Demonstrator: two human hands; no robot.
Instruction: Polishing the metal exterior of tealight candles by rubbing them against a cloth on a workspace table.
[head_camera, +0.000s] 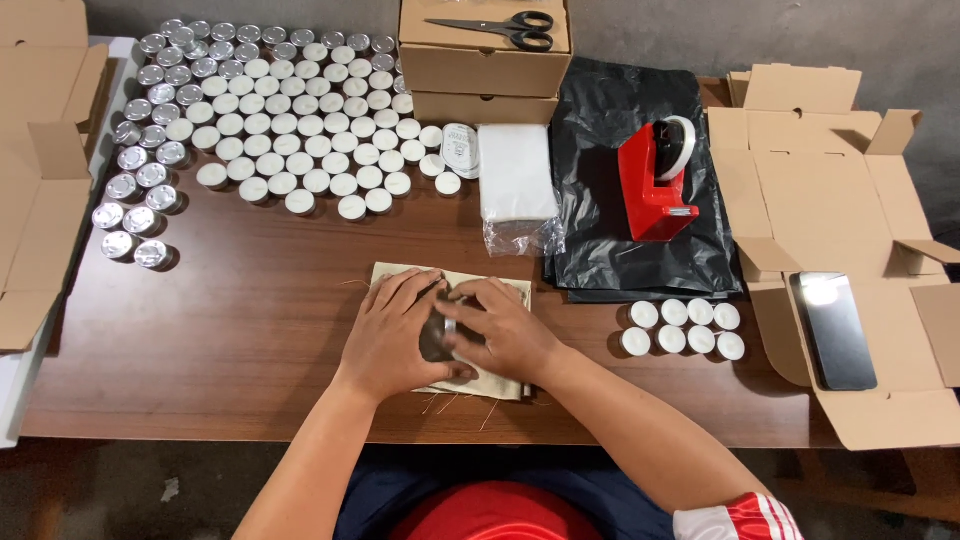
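Head view looks down on a brown wooden surface (250, 330), where both hands press on a small beige cloth pouch (500, 290) lying flat near its front edge. Left hand (400, 335) lies palm-down with fingers spread, and right hand (500, 335) curls over a dark patch between them; whether either actually grips something small there I cannot tell, since the fingers hide it. Loose threads fray from the pouch's lower edge, so a tug could pull more of them free or skew the cloth. Eight white tealight candles (685, 328) sit in two rows just right of the right forearm, and a sweep of that elbow could scatter them. Further back stand a large crowd of tealights (290, 125), a red tape dispenser (655, 185) on black plastic bags (600, 130), and scissors (500, 28) atop stacked cardboard boxes (485, 70).
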